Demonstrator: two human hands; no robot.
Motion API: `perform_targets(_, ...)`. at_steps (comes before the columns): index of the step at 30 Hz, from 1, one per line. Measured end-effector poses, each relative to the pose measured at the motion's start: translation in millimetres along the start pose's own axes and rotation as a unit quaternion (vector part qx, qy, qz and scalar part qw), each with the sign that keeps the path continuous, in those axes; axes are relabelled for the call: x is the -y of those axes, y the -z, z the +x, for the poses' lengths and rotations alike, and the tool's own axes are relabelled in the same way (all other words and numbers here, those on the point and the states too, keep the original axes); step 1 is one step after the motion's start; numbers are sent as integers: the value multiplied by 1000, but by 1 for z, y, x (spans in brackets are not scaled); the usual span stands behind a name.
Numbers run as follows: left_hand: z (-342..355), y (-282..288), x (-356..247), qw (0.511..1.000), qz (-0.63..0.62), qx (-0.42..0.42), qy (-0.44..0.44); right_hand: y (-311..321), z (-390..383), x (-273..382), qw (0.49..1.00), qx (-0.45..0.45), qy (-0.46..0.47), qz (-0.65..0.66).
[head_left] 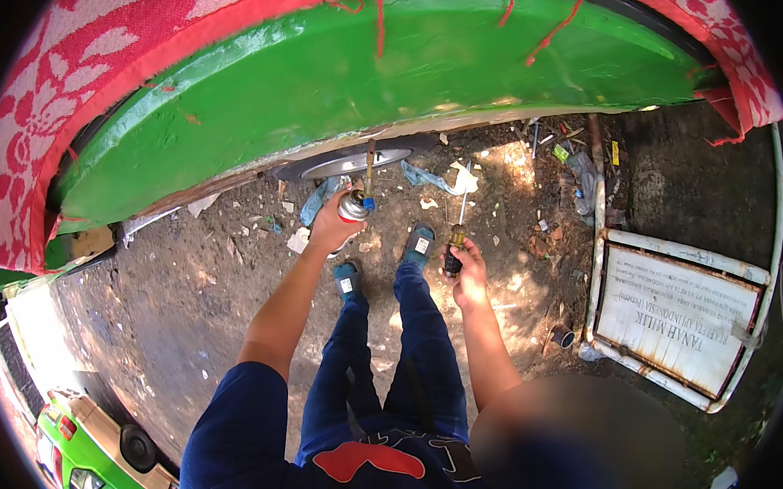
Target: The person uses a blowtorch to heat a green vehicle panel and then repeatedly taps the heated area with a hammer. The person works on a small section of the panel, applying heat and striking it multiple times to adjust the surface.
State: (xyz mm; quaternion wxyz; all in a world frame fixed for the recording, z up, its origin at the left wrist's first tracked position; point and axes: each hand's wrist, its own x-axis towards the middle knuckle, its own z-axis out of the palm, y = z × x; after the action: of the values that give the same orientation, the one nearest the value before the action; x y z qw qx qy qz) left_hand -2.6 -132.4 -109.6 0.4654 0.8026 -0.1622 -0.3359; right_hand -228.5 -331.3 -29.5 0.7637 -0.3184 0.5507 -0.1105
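Observation:
My left hand [329, 227] is closed around the canister of a gas torch [355, 205]. The torch has a metal can with a red band, a blue knob and a narrow brass-coloured tube that points away from me. In my right hand [471, 275] is a screwdriver [455, 250] with a dark and amber handle, its long thin shaft pointing away from me. The two tools are apart. Beyond them stands a green vehicle [401, 68], and part of its wheel [351, 164] shows under the body edge.
A red and white patterned cloth [146, 28] with loose threads drapes over the vehicle. Blue rags [321, 198] and scraps lie on the dirt ground. To my right a white metal-framed sign [678, 317] lies at an angle. Another green vehicle [89, 437] is at lower left.

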Motion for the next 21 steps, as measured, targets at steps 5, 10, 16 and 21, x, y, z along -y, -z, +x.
perform_targets(5, -6, 5, -7, 1000, 6, -5, 16, -2, -1, -4, 1000, 4, -2, -3)
perform_targets(10, -15, 13, -18, 999, 28, -15, 7, -7, -3, -6, 1000, 13, -8, 2)
perform_targets(16, -20, 17, -12, 999, 40, -23, 9, -12, -7, -7, 1000, 14, -16, 1)
perform_targets(21, -21, 19, -18, 999, 36, -21, 14, -12, -8, -10, 1000, 7, -16, -5)
